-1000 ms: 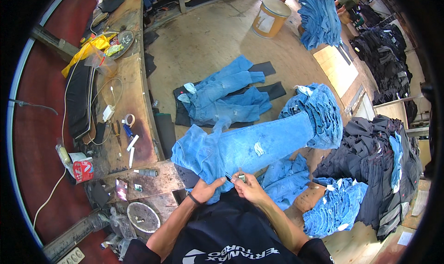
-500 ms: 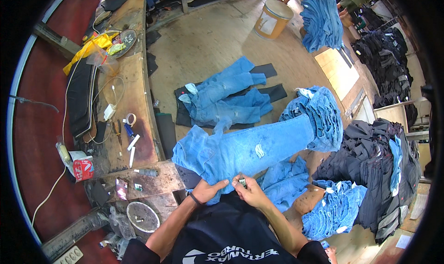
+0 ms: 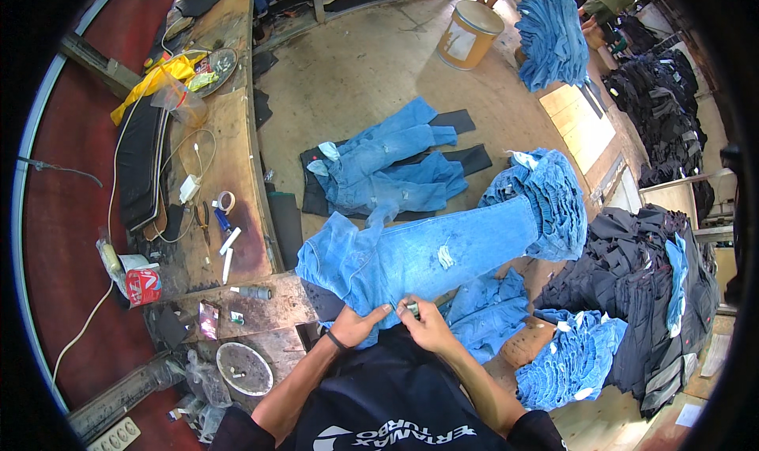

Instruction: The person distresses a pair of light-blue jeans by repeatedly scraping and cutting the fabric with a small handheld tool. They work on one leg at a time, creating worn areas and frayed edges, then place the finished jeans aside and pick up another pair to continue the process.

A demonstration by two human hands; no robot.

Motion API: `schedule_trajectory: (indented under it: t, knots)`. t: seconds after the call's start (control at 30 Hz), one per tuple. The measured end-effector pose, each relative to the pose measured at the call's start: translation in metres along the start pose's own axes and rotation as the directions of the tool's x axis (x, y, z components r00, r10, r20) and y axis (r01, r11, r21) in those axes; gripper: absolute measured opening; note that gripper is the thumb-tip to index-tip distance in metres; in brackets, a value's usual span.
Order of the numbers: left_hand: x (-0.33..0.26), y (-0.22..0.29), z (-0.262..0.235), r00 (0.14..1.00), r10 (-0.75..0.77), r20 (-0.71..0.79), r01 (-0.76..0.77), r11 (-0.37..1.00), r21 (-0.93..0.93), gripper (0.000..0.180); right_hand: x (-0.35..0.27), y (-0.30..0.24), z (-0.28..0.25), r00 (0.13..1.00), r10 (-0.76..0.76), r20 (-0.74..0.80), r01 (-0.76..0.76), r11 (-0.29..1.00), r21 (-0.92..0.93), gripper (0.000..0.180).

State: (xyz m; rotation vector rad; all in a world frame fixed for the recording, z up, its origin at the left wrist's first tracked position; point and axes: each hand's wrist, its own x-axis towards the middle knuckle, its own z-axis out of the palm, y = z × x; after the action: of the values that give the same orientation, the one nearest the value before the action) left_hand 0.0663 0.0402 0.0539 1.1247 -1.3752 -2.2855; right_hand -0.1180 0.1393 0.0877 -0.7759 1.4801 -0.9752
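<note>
A pair of light blue jeans (image 3: 427,249) lies in front of me, one leg stretched to the right with a pale frayed patch on it. My left hand (image 3: 356,326) is closed on the near edge of the denim, thumb on top. Just right of it, my right hand (image 3: 428,329) is closed around a small pale and green piece (image 3: 412,309) at the cloth's edge; its kind is too small to make out. The fingertips of both hands are partly hidden by the cloth and thumbs.
Folded jeans (image 3: 387,166) lie on dark boards farther off. A bundle of jeans (image 3: 545,202) meets the stretched leg; another blue pile (image 3: 577,360) and dark garments (image 3: 632,277) stand right. On the left bench (image 3: 253,293) are pliers (image 3: 202,226), tape (image 3: 226,202) and a pale dish (image 3: 244,369).
Both hands stay at the same place on the denim, with only a slight shift of the right hand's fingers. The whole view has moved by a few pixels.
</note>
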Motion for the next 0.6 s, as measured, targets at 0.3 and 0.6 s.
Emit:
schedule_trajectory:
  t: [0.3, 0.6]
  knots:
    - [0.0026, -0.0064, 0.0005, 0.994, 0.078, -0.073, -0.073, 0.996, 0.058, 0.052, 0.0048, -0.0053, 0.0039, 0.999, 0.045, -0.022, -0.045, 0.999, 0.011, 0.014]
    - [0.0009, -0.0042, -0.0008, 0.999, -0.015, -0.044, 0.015, 1.0, -0.002, 0.051, 0.0054, -0.0036, 0.0019, 0.997, 0.075, -0.007, -0.075, 0.995, -0.066, 0.011]
